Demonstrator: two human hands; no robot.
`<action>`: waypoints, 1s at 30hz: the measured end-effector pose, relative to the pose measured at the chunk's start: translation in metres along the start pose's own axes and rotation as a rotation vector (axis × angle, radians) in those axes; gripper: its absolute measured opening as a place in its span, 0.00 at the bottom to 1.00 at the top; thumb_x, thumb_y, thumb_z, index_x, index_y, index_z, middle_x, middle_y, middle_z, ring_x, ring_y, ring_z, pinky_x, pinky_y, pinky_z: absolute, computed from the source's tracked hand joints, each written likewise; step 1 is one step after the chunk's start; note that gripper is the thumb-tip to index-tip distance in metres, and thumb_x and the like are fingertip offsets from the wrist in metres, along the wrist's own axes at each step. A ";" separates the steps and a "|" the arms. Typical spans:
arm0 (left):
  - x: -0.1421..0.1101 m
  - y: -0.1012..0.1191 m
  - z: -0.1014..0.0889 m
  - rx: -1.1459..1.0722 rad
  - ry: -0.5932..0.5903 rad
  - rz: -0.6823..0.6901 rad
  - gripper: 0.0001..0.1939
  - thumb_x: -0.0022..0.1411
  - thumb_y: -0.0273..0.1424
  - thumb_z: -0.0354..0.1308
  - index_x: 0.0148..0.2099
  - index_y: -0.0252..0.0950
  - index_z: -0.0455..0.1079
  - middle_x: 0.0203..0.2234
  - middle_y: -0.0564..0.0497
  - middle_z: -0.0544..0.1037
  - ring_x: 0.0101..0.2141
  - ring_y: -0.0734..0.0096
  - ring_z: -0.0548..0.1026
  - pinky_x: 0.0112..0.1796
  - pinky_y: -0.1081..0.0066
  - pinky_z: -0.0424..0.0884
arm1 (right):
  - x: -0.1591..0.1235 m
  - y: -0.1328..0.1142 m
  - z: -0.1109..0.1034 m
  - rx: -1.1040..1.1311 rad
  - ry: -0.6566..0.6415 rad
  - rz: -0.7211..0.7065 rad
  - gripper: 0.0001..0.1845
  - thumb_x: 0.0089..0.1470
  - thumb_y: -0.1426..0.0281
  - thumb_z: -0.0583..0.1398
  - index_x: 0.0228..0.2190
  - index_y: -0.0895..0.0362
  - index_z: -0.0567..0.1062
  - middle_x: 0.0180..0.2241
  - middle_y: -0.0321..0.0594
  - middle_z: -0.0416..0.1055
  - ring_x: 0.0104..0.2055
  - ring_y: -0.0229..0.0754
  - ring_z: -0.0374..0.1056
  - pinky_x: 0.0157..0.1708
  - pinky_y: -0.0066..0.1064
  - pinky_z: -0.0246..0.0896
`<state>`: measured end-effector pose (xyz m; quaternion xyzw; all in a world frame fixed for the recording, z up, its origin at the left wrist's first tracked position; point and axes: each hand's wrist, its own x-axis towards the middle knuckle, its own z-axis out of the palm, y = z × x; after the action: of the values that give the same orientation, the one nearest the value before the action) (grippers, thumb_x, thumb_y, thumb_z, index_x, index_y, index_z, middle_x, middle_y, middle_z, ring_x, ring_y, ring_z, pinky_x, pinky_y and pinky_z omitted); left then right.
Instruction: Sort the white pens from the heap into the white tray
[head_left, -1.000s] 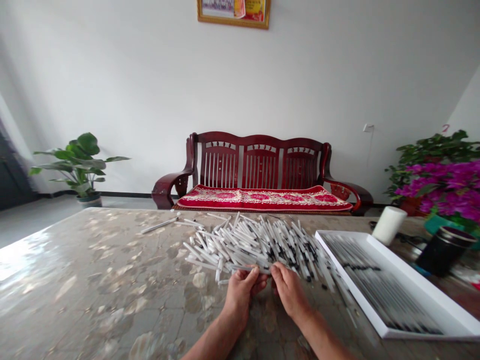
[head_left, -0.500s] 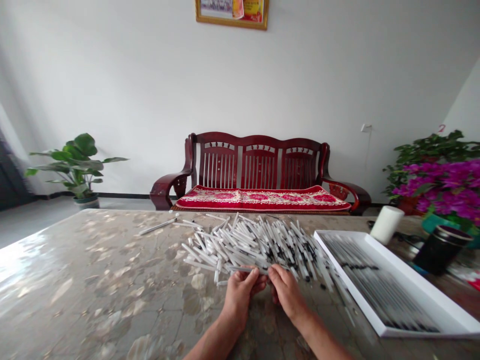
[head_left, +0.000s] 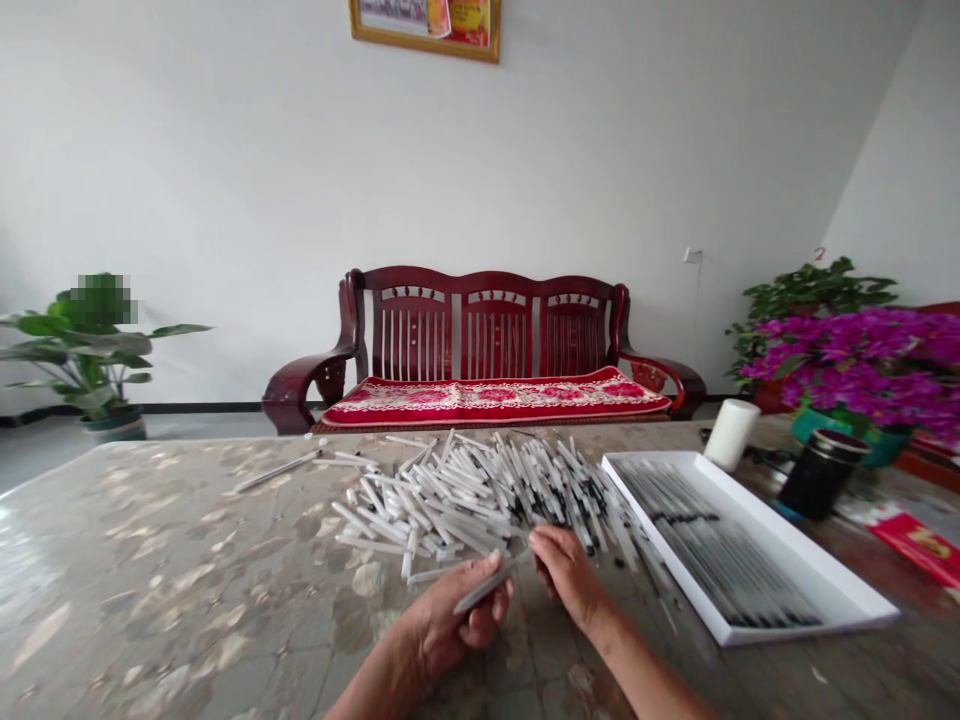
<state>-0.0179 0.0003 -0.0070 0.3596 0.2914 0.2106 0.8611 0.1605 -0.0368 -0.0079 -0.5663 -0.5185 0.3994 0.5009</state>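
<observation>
My left hand (head_left: 459, 612) is closed around a pen (head_left: 480, 590) with a grey, see-through barrel, held at a slant with its near end sticking out past the fingers. Close to the pen's far end, my right hand (head_left: 574, 580) pinches with thumb and fingers. A thin piece seems to run from the pen towards that pinch, but what the fingers hold is mostly hidden. Just beyond both hands lies a loose heap of white and clear pen parts (head_left: 442, 495), some with dark ends.
A white shallow box (head_left: 847, 595) on the right holds rows of pens with black ends. Behind it stand a white roll (head_left: 731, 435), a dark cup (head_left: 817, 475) and purple flowers (head_left: 870, 350). A single pen (head_left: 277, 471) lies at left on the patterned table (head_left: 187, 580).
The hands have moved slightly apart, and my left hand has turned so the pen slants towards me. The view has swung a little to the right.
</observation>
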 end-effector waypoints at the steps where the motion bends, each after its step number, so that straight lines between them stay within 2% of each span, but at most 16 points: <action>1: -0.001 -0.002 0.000 0.013 -0.027 0.027 0.24 0.48 0.48 0.71 0.26 0.30 0.74 0.13 0.54 0.71 0.11 0.87 0.58 0.12 0.83 0.47 | 0.001 0.000 -0.002 -0.014 -0.002 -0.005 0.26 0.54 0.45 0.54 0.20 0.52 0.66 0.15 0.28 0.57 0.15 0.34 0.52 0.16 0.26 0.49; 4: 0.000 -0.005 0.000 -0.023 -0.013 0.117 0.20 0.45 0.42 0.75 0.26 0.31 0.74 0.13 0.56 0.71 0.13 0.84 0.64 0.15 0.83 0.58 | 0.004 0.001 -0.015 -0.213 0.077 -0.080 0.21 0.60 0.50 0.51 0.29 0.52 0.73 0.22 0.33 0.68 0.21 0.39 0.64 0.23 0.29 0.58; 6: 0.003 -0.004 0.000 -0.102 0.098 0.182 0.16 0.45 0.36 0.76 0.28 0.32 0.74 0.15 0.55 0.74 0.16 0.82 0.69 0.18 0.83 0.65 | 0.005 0.001 -0.029 -0.490 0.193 -0.130 0.14 0.60 0.59 0.53 0.35 0.52 0.75 0.30 0.38 0.75 0.31 0.42 0.71 0.31 0.31 0.61; 8: 0.006 0.000 0.000 -0.188 0.246 0.249 0.13 0.45 0.29 0.76 0.30 0.33 0.74 0.18 0.55 0.76 0.20 0.80 0.74 0.23 0.83 0.71 | 0.006 0.002 -0.043 -0.761 0.247 -0.115 0.10 0.57 0.66 0.56 0.37 0.52 0.77 0.37 0.40 0.77 0.39 0.44 0.73 0.36 0.31 0.61; 10: 0.009 0.004 0.001 -0.261 0.371 0.315 0.11 0.47 0.24 0.74 0.31 0.34 0.74 0.20 0.55 0.77 0.22 0.79 0.77 0.26 0.82 0.74 | 0.007 0.004 -0.051 -0.945 0.220 -0.062 0.10 0.55 0.69 0.59 0.38 0.51 0.78 0.39 0.40 0.76 0.42 0.44 0.73 0.38 0.30 0.60; 12: 0.011 0.006 0.001 -0.303 0.442 0.371 0.10 0.49 0.22 0.73 0.31 0.34 0.74 0.20 0.56 0.77 0.24 0.77 0.78 0.27 0.81 0.75 | 0.007 0.007 -0.054 -1.054 0.171 -0.031 0.11 0.55 0.71 0.60 0.39 0.50 0.79 0.40 0.40 0.76 0.44 0.44 0.73 0.39 0.29 0.59; 15: 0.012 0.006 0.001 -0.312 0.463 0.418 0.10 0.49 0.21 0.72 0.31 0.33 0.74 0.20 0.55 0.77 0.24 0.75 0.79 0.26 0.80 0.76 | 0.008 0.012 -0.050 -1.139 0.123 -0.028 0.16 0.55 0.75 0.60 0.44 0.50 0.78 0.42 0.40 0.76 0.46 0.44 0.73 0.41 0.29 0.59; 18: 0.012 0.004 0.000 -0.321 0.459 0.454 0.10 0.48 0.22 0.73 0.31 0.33 0.75 0.20 0.55 0.77 0.24 0.75 0.78 0.26 0.80 0.76 | 0.009 0.017 -0.049 -1.170 0.141 -0.043 0.22 0.56 0.79 0.56 0.50 0.51 0.76 0.44 0.44 0.75 0.45 0.45 0.73 0.41 0.30 0.60; 20: 0.012 0.003 0.000 -0.327 0.459 0.470 0.10 0.48 0.23 0.74 0.31 0.33 0.75 0.20 0.55 0.77 0.24 0.75 0.78 0.26 0.80 0.75 | 0.010 0.019 -0.050 -1.129 0.186 -0.078 0.22 0.56 0.79 0.53 0.49 0.53 0.76 0.44 0.46 0.74 0.44 0.45 0.74 0.42 0.31 0.62; 22: 0.013 0.002 0.000 -0.336 0.461 0.476 0.11 0.47 0.23 0.74 0.31 0.33 0.75 0.20 0.54 0.78 0.24 0.75 0.78 0.26 0.79 0.76 | 0.010 0.020 -0.050 -1.002 0.247 -0.127 0.18 0.56 0.77 0.53 0.43 0.54 0.77 0.43 0.47 0.74 0.44 0.46 0.73 0.43 0.33 0.63; 24: 0.013 0.002 0.000 -0.344 0.466 0.476 0.11 0.46 0.24 0.75 0.31 0.33 0.75 0.21 0.54 0.78 0.25 0.74 0.79 0.27 0.79 0.76 | 0.011 0.019 -0.047 -0.752 0.295 -0.135 0.12 0.56 0.73 0.54 0.38 0.54 0.76 0.38 0.45 0.75 0.40 0.47 0.74 0.41 0.34 0.66; 26: 0.014 0.001 0.000 -0.348 0.470 0.480 0.12 0.45 0.25 0.75 0.30 0.33 0.75 0.21 0.54 0.79 0.25 0.73 0.79 0.28 0.78 0.76 | 0.011 0.017 -0.039 -0.410 0.287 -0.101 0.08 0.55 0.67 0.56 0.36 0.53 0.73 0.33 0.42 0.76 0.35 0.47 0.75 0.36 0.35 0.70; 28: 0.014 0.000 0.000 -0.345 0.467 0.490 0.12 0.44 0.25 0.76 0.30 0.33 0.75 0.21 0.54 0.79 0.26 0.73 0.79 0.28 0.78 0.76 | 0.010 0.016 -0.027 -0.102 0.242 -0.073 0.09 0.53 0.61 0.58 0.35 0.53 0.71 0.31 0.39 0.75 0.31 0.47 0.75 0.31 0.36 0.71; 30: 0.015 -0.001 -0.001 -0.337 0.461 0.495 0.13 0.44 0.25 0.76 0.30 0.33 0.75 0.21 0.54 0.79 0.26 0.73 0.79 0.27 0.78 0.76 | 0.009 0.014 -0.016 0.069 0.212 -0.075 0.13 0.50 0.59 0.62 0.35 0.53 0.72 0.30 0.38 0.76 0.31 0.47 0.75 0.30 0.36 0.72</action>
<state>-0.0073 0.0092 -0.0135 0.2156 0.3430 0.5328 0.7429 0.1796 -0.0297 -0.0187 -0.5679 -0.4694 0.3360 0.5868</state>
